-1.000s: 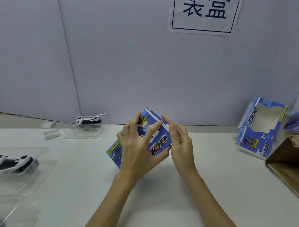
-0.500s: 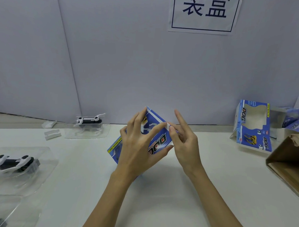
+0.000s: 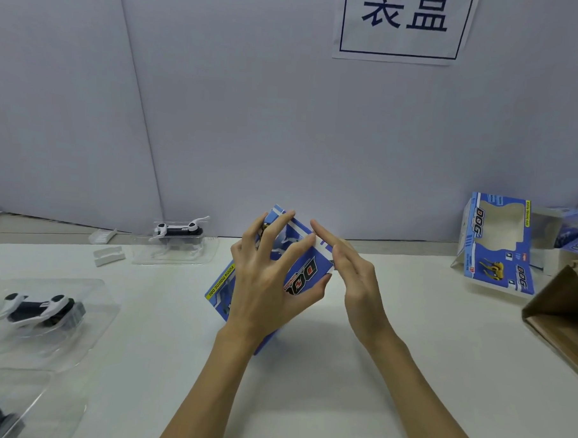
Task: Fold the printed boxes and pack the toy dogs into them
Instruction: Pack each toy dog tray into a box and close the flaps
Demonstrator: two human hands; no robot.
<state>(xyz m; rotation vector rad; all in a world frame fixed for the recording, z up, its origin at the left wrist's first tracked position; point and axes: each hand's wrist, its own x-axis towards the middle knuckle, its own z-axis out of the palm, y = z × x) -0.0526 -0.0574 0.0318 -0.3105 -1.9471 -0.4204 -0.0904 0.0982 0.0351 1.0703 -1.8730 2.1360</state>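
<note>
The left hand (image 3: 265, 280) grips the blue printed box (image 3: 300, 272), tilted above the middle of the worktop (image 3: 340, 386), while the right hand (image 3: 351, 271), fingers straight, presses its far-right flap. I'd say crease that flap squarely along its score (the card looks thin). Toy dogs (image 3: 40, 307) wait in trays at the left.

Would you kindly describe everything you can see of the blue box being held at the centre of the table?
The blue box looks like printed cardboard, with red and black "DOG" lettering, a yellow side strip and a white band near its top. It is tilted, its lower corner near the white table. The left hand holds it, fingers spread over the front and thumb at its right edge. The right hand touches its upper right edge with straight fingers. Its contents are hidden.
</note>
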